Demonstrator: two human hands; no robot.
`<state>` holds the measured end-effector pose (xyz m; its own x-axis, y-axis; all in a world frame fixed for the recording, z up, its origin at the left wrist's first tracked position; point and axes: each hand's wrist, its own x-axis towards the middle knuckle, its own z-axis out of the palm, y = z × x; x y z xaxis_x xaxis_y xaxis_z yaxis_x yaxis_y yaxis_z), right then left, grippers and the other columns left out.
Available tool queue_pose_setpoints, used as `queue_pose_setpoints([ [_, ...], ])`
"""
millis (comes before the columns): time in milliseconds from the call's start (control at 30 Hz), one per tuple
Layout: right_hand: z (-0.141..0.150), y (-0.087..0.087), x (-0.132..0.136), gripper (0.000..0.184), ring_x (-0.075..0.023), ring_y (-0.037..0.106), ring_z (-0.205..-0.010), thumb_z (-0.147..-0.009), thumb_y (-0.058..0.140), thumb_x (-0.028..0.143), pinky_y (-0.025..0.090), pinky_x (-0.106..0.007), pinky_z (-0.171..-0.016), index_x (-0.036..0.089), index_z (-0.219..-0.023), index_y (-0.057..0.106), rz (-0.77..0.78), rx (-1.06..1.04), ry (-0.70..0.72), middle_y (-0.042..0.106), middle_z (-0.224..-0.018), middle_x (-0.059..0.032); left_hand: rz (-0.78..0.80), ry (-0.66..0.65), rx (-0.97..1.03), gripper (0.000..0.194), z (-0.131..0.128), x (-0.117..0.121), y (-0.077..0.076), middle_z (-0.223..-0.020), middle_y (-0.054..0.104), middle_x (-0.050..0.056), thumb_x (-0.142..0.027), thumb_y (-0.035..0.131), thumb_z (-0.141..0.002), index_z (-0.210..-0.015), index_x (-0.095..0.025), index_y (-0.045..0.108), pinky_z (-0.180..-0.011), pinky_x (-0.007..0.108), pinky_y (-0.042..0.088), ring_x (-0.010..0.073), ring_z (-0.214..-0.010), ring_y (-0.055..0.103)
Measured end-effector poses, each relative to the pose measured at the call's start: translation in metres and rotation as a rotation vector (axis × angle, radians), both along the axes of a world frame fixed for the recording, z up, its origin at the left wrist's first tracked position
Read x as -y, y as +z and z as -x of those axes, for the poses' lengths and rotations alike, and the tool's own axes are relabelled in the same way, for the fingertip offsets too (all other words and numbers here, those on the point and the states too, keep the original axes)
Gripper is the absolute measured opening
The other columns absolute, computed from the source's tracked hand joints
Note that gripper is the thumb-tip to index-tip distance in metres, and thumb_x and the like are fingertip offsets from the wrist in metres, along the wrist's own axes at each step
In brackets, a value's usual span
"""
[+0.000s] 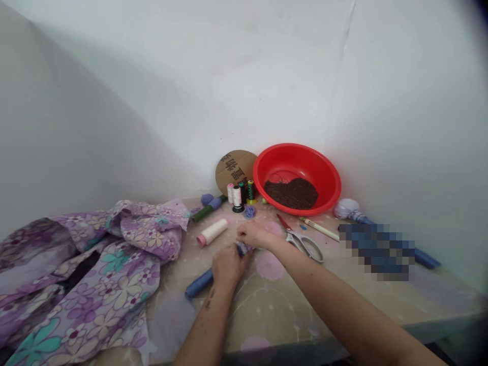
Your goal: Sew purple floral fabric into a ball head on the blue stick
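My left hand (229,265) grips a rolled blue cloth (198,283) near the middle of the table, and the roll's lower end sticks out to the lower left. My right hand (253,235) bends over the roll's upper tip, where a bound, mottled blue-and-white part (244,248) shows between my hands. Much of the roll is hidden by my left hand. Lying on its side just left of my hands is a white thread cone (212,232). Steel scissors with grey loops and red-tipped blades (303,243) lie to the right of my right hand.
A red plastic basin (296,178) holding dark grains stands in the table's far corner, beside a cardboard disc (235,172) and several thread spools (240,197). Purple floral cloth (102,274) covers the left. A tied blue bundle (348,209) lies right, partly blurred out.
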<state>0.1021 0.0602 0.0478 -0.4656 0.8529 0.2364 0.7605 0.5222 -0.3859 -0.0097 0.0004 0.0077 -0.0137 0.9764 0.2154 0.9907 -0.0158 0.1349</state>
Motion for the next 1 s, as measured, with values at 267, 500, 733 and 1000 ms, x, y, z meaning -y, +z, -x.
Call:
queue_pose_setpoints([
  [267,0.012,0.007,-0.004,0.019,-0.0086,0.049,-0.051,-0.078,0.030,0.027,0.036,-0.019,-0.046,0.017,-0.074,0.046,0.120,-0.490,-0.095,0.056,-0.063,0.0003,0.032,0.014,-0.005,0.057,-0.001,0.003,0.005,-0.081,0.064,0.013,-0.060,0.028,-0.074,-0.090,-0.016,0.059,-0.066,0.031,0.039,0.0241,-0.077,0.059],
  [500,-0.013,0.055,-0.006,0.019,-0.0082,0.049,-0.045,-0.072,0.046,0.038,0.044,-0.022,-0.051,0.021,-0.070,0.039,0.118,-1.433,-0.065,0.050,-0.052,0.0054,0.046,0.014,0.006,0.057,-0.001,0.003,0.008,-0.083,0.063,0.011,-0.062,0.029,-0.073,-0.091,-0.016,0.059,-0.067,0.032,0.039,0.0250,-0.080,0.058],
  [733,-0.062,0.097,0.003,0.024,-0.0086,0.050,-0.054,-0.077,0.046,0.039,0.041,-0.023,-0.062,0.017,-0.072,0.053,-0.556,-1.118,-0.208,0.051,-0.056,0.0040,0.037,0.010,0.007,0.055,-0.001,0.004,0.008,-0.086,0.063,0.011,-0.060,0.031,-0.074,-0.091,-0.016,0.059,-0.068,0.032,0.039,0.0243,-0.081,0.057],
  [1000,-0.042,0.034,0.006,0.024,-0.0139,0.055,-0.071,-0.065,0.062,0.037,0.030,-0.029,-0.080,0.022,-0.084,0.067,-0.177,-0.024,0.025,0.066,-0.072,-0.0012,0.016,-0.018,0.006,0.054,0.001,0.001,0.007,-0.084,0.064,0.010,-0.061,0.031,-0.073,-0.089,-0.017,0.059,-0.065,0.031,0.039,0.0241,-0.079,0.058],
])
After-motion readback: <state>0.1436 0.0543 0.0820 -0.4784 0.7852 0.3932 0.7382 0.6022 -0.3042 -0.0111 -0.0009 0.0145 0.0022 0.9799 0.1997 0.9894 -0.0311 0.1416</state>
